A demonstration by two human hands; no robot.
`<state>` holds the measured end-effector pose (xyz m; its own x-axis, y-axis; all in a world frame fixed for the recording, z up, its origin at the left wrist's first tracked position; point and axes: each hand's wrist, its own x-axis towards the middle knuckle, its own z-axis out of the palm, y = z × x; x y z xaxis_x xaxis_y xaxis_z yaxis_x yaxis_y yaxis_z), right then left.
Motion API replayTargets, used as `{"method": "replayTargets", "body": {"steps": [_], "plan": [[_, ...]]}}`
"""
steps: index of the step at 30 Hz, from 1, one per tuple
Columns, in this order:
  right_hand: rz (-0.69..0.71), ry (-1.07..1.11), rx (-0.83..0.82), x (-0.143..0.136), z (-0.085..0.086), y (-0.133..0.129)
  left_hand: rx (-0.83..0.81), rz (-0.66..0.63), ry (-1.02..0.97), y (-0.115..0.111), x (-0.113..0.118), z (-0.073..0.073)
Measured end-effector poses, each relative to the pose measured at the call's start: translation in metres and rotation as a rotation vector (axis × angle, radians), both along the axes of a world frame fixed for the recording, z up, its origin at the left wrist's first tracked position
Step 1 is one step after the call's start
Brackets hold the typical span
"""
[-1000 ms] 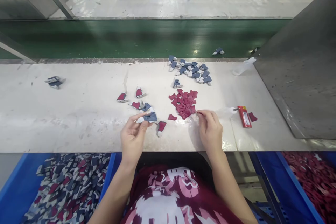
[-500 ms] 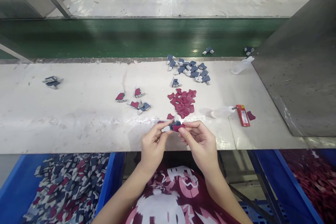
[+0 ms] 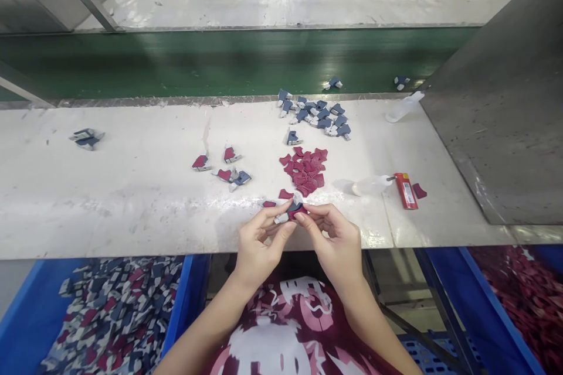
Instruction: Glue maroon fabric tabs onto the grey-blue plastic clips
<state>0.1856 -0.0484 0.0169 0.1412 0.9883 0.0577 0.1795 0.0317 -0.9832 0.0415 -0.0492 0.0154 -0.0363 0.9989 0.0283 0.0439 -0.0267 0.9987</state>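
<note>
Maroon on blue-grey at the point of work, held over the front of the surface. Found left hand with grip clamped on a blue-grey part, between thumb and fingers. Found right hand close beside it, grip clamped on a maroon piece lying against that same part. Cannot tell from this angle whether seated flush or merely laid on.

Compared with one second earlier, noted both hands drawn together from well apart, the right gone from the edge of the maroon pile. Compared with half a second earlier, noted thumbs nearer each other and little else altered in the hold. Judged to mean picking-up finished and fitting under way, with alignment as the point to watch. Noted also two belt parts shifted leftward on the green belt, without contact from either hand.

Recorded nearby: maroon-topped parts to the left, a cluster of blue-grey parts beyond the maroon pile, and to the right a translucent bottle and a red packet.
</note>
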Motion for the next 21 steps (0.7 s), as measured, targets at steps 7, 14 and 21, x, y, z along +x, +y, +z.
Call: {"method": "replayTargets", "body": {"steps": [7, 14, 21], "plan": [[-0.045, -0.151, 0.177, -0.003, -0.003, -0.004, -0.101, 0.056, -0.082, 0.001, 0.006, 0.004], [-0.095, -0.139, 0.167, -0.001, -0.006, -0.004, -0.151, 0.063, -0.132, 0.0, 0.009, 0.006], [0.073, 0.039, 0.024, 0.01, -0.008, 0.002, -0.083, 0.05, -0.111, -0.002, 0.011, 0.008]]}}
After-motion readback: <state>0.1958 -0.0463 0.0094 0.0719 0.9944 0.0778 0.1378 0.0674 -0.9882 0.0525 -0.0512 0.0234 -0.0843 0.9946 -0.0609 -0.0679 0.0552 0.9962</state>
